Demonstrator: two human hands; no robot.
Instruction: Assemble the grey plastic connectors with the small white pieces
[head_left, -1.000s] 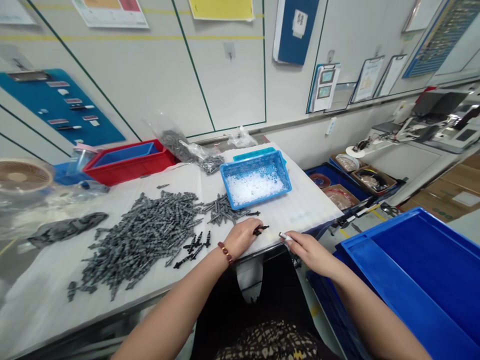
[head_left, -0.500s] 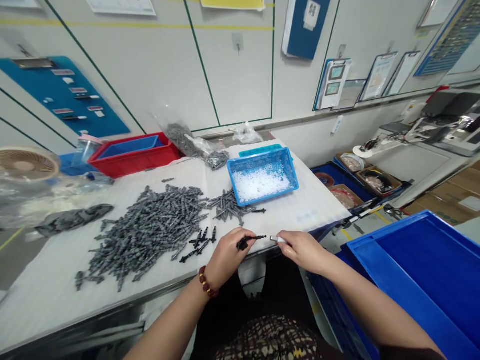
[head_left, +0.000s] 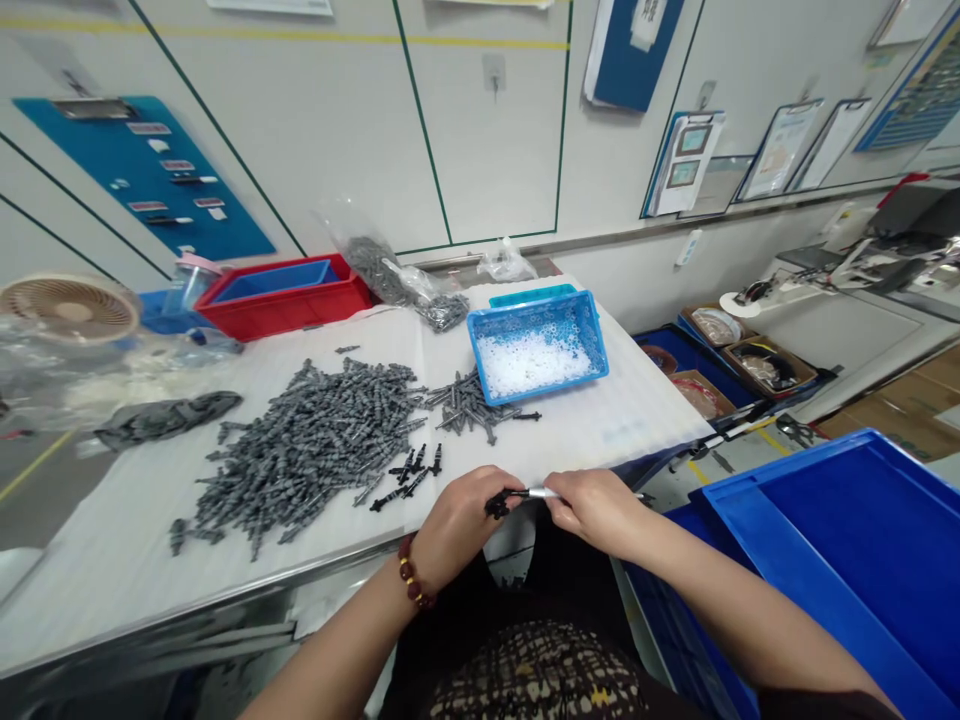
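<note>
From your head camera, your left hand (head_left: 457, 530), the one with the beaded bracelet (head_left: 409, 572), is closed in a pinch on a small black part (head_left: 499, 503). Your right hand (head_left: 596, 510) is also pinched shut, on a small silver piece (head_left: 541, 492). The two hands are close together, just over the front edge of the table (head_left: 637, 425), and the silver piece meets the thin end of the black part.

To the left of your hands lies a short row of loose black parts (head_left: 409, 478). Beyond them spreads a big pile of grey parts (head_left: 300, 450), with a smaller pile of grey parts (head_left: 465, 405) just to its right. Behind that smaller pile, a blue basket (head_left: 537, 310) full of small white rings sits on the table. Farther back on the left are a red crate (head_left: 285, 300) holding a blue tray and a plastic bag of grey parts (head_left: 397, 275). A large blue bin (head_left: 825, 560) stands on the floor to your right, beside the table.
</note>
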